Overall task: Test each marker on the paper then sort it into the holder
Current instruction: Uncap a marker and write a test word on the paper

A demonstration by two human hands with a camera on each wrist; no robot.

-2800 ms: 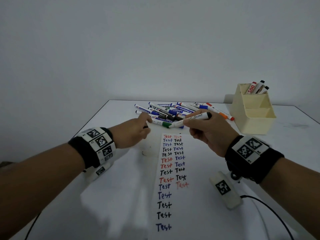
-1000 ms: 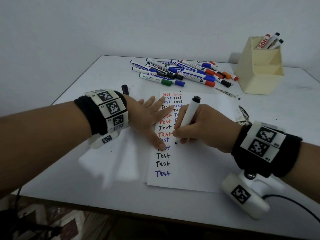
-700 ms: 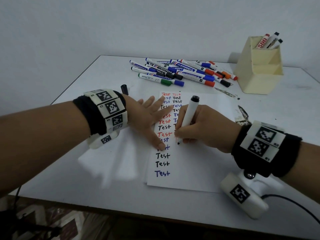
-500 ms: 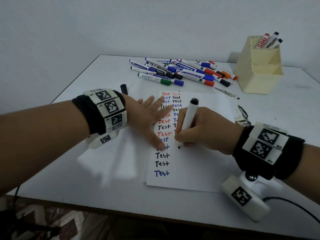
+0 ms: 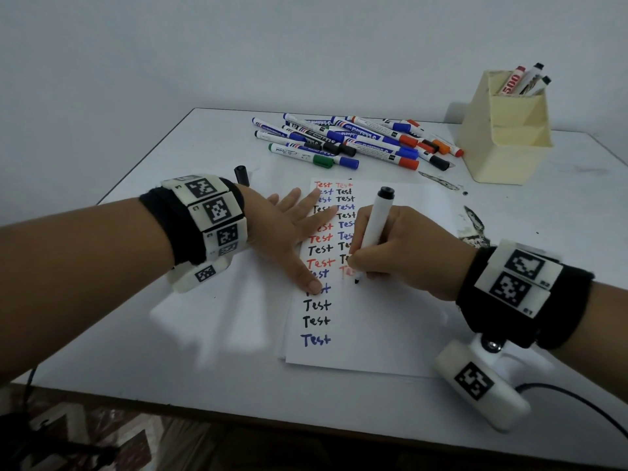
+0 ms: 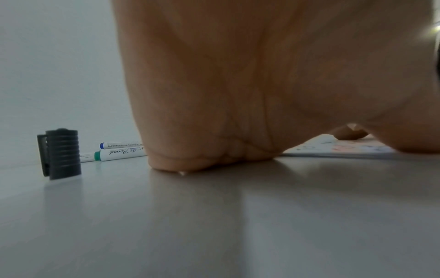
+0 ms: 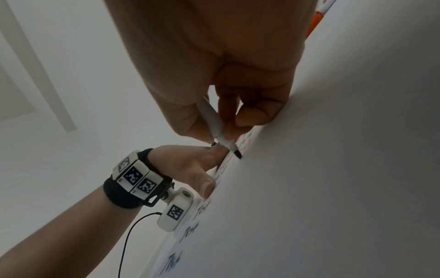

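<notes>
A white sheet of paper (image 5: 380, 321) with two columns of the word "Test" in red, black and blue lies on the table. My right hand (image 5: 401, 253) grips an uncapped white marker (image 5: 375, 226) with a black end, its black tip (image 7: 237, 154) touching the paper below the right column. My left hand (image 5: 289, 232) lies flat with spread fingers on the paper's left side, the thumb (image 5: 307, 280) pressing on the left column. The marker's black cap (image 6: 60, 153) stands on the table left of that hand. A cream holder (image 5: 506, 144) at the back right contains three markers (image 5: 525, 79).
A pile of several capped markers (image 5: 353, 141) in blue, red, green, black and orange lies at the back of the white table (image 5: 170, 351). A white tagged camera unit (image 5: 479, 385) with a black cable hangs under my right wrist. The table's front edge is close.
Since 2.8 s ago the marker was uncapped and brought down to the paper. Over the last second the tip moved slightly down the right column; the left hand stayed flat.
</notes>
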